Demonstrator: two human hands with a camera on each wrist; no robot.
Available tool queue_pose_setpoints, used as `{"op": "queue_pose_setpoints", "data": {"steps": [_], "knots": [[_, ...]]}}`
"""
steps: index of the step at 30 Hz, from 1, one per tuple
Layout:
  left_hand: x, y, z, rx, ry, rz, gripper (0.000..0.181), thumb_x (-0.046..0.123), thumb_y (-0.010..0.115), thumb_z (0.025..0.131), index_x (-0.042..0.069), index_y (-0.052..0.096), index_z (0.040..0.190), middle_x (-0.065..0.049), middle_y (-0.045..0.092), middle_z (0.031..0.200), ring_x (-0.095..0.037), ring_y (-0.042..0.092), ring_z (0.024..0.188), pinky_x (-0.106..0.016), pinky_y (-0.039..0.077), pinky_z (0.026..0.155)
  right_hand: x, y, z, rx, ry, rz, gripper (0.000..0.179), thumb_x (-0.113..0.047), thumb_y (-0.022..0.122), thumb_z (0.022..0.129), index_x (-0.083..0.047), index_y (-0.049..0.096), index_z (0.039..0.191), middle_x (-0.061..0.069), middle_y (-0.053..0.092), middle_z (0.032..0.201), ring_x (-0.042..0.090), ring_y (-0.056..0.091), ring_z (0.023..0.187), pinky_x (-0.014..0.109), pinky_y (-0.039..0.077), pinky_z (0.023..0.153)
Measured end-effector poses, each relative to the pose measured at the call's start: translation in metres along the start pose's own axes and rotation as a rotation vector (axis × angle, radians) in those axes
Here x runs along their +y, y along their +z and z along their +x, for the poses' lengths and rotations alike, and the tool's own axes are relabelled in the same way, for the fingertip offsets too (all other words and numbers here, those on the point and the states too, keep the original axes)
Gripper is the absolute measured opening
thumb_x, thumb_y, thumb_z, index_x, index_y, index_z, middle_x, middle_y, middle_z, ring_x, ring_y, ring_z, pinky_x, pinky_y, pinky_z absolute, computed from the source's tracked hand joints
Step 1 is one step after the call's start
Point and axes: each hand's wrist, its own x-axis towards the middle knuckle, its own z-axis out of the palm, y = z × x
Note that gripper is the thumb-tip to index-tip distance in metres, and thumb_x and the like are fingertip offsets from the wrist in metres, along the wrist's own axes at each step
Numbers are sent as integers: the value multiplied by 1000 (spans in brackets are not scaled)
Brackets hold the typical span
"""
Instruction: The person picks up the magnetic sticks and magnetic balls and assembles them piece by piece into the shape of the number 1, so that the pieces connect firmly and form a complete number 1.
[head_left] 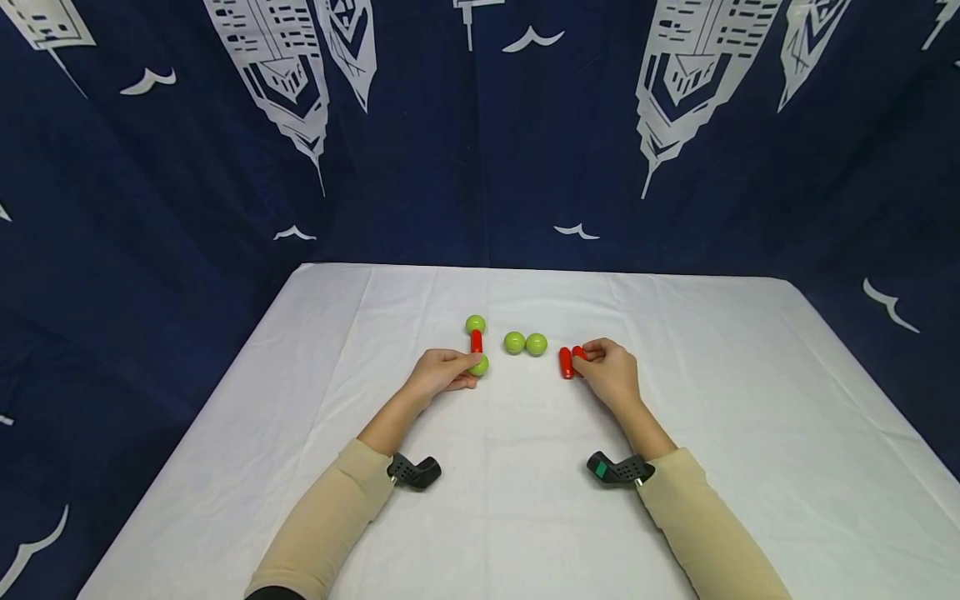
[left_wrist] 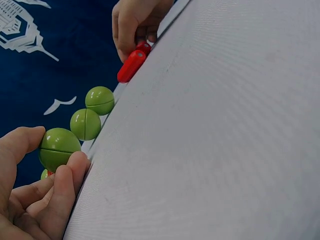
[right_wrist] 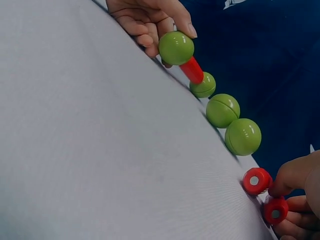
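My left hand point(head_left: 442, 371) pinches a green ball point(head_left: 479, 367) between thumb and fingers. A red rod point(head_left: 476, 341) runs from that ball to another green ball point(head_left: 476, 324) on its far side, the three in a line. With thumb and fingertips my right hand point(head_left: 613, 377) holds a red rod point(right_wrist: 275, 210), partly covered by the fingers. Right beside it, on its left, lies a second red rod point(head_left: 566, 363). In the right wrist view both rods show a pale disc on the end face.
Between the hands, two loose green balls point(head_left: 514, 342) sit side by side on the white-covered table point(head_left: 495, 483). A dark blue curtain point(head_left: 480, 167) with white prints hangs behind the table's far edge. A black wrist camera point(head_left: 415, 472) is strapped at each sleeve cuff.
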Motion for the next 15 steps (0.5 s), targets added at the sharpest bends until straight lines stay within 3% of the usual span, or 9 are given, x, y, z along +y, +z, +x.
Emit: {"op": "queue_pose_setpoints", "data": {"steps": [15], "knots": [[0,0,0,7,-11,-3,37,27,72,90,-7,69,103,-4,68,68,-7,64,60,-17,54,62,-1,0,-3,26,-55,-129,23,-9,67,82,4,65,101,16,64,88,27,57,77,31,45,65]]}}
